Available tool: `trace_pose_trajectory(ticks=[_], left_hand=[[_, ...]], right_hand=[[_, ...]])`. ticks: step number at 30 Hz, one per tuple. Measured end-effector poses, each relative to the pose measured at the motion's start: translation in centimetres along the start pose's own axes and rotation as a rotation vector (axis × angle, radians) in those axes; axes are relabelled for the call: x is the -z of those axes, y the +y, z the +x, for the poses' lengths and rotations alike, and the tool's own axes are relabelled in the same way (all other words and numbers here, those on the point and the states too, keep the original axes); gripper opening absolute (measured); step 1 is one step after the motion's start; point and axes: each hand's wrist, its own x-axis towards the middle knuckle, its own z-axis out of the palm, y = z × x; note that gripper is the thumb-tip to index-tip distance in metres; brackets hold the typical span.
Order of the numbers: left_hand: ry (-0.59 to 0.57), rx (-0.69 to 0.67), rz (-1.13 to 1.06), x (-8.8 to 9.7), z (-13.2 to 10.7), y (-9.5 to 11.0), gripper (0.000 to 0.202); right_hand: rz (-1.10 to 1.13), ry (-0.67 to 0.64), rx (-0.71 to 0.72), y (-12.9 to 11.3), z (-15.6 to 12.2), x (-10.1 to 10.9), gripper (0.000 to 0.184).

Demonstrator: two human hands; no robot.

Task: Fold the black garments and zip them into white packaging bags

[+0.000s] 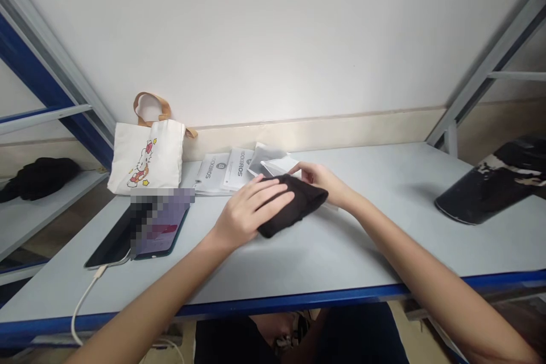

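My left hand [249, 210] is closed on a folded black cloth piece [290, 210], its fingers lying across the top. The cloth is held above the desk in front of me. Just behind it, my right hand [318, 176] curls with thumb and fingers at a translucent white zip bag [279, 166]. Most of that bag is hidden behind the cloth and my right hand. Flat white packets printed ROCKBROS [236, 169] lie to the left of it, against the back of the desk.
At the left stand a white tote bag [147, 153] and two phones [160, 233], one with a white charging cable [87, 290]. A black cylindrical object [482, 187] lies at the right. Metal frame posts flank the pale desk [384, 239]; its front edge is blue.
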Motion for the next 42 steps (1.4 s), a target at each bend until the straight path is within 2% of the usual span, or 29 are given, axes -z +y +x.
trace_pose_trajectory(ticks=[3, 7, 11, 14, 17, 20, 23, 25, 27, 29, 31, 34, 35, 36, 38, 40, 42], left_hand=[[-0.003, -0.011, -0.015, -2.5, 0.1, -1.0, 0.031], [-0.129, -0.026, -0.044, -4.3, -0.7, -0.8, 0.032], [-0.157, -0.032, -0.037, -4.3, -1.2, -0.6, 0.032], [-0.07, -0.063, -0.004, -4.3, -1.2, -0.3, 0.028], [-0.001, -0.14, 0.063, -4.5, -1.1, 0.2, 0.025], [-0.049, -0.179, 0.072, -4.5, -1.3, 0.2, 0.023], [-0.059, -0.076, 0.096, -4.2, -1.6, -0.5, 0.028], [-0.031, 0.015, 0.133, -4.0, -1.8, -0.8, 0.032], [-0.022, 0.012, 0.134, -4.2, -1.7, -0.5, 0.031], [-0.018, -0.054, 0.096, -4.8, -1.6, 0.1, 0.027], [-0.045, -0.011, 0.044, -5.5, -1.7, 0.7, 0.022], [-0.17, 0.283, 0.013, -6.0, -2.1, 0.9, 0.024], [-0.218, 0.334, 0.011, -6.1, -2.3, 0.7, 0.03], [-0.251, 0.326, 0.007, -6.1, -2.4, 0.5, 0.036], [-0.278, 0.202, -0.018, -6.0, -2.5, 0.2, 0.039], [-0.253, 0.09, -0.051, -6.0, -2.3, 0.3, 0.028], [-0.197, 0.05, -0.07, -6.0, -2.0, 0.7, 0.022]], right_hand=[[0.155, -0.038, 0.016, 0.5, 0.1, 0.7, 0.021], [0.256, 0.01, -0.073, 0.6, 0.1, 1.8, 0.026], [0.284, -0.079, -0.137, 0.2, -0.1, 2.2, 0.027], [0.293, -0.186, -0.128, 0.0, -0.2, 1.9, 0.026], [0.329, -0.227, -0.17, -0.3, -0.2, 1.7, 0.03], [0.39, -0.305, -0.171, -0.7, -0.3, 2.0, 0.034], [0.386, -0.389, -0.167, -1.2, -0.5, 2.7, 0.035], [0.422, -0.376, -0.196, -1.5, -0.6, 2.9, 0.038], [0.523, -0.377, -0.237, -1.9, -0.7, 2.6, 0.043], [0.578, -0.408, -0.268, -2.6, -0.8, 1.7, 0.046], [0.553, -0.396, -0.24, -3.3, -0.9, 0.8, 0.046], [0.517, -0.295, -0.119, -3.8, -0.9, -0.2, 0.041], [0.501, -0.272, -0.088, -3.7, -0.9, -0.4, 0.04], [0.467, -0.26, -0.065, -3.5, -0.9, -0.6, 0.041], [0.313, -0.228, -0.033, -3.0, -0.8, -1.1, 0.045], [0.102, -0.191, -0.017, -2.8, -0.9, -1.5, 0.051], [-0.026, -0.159, -0.013, -3.2, -1.2, -1.8, 0.05]])
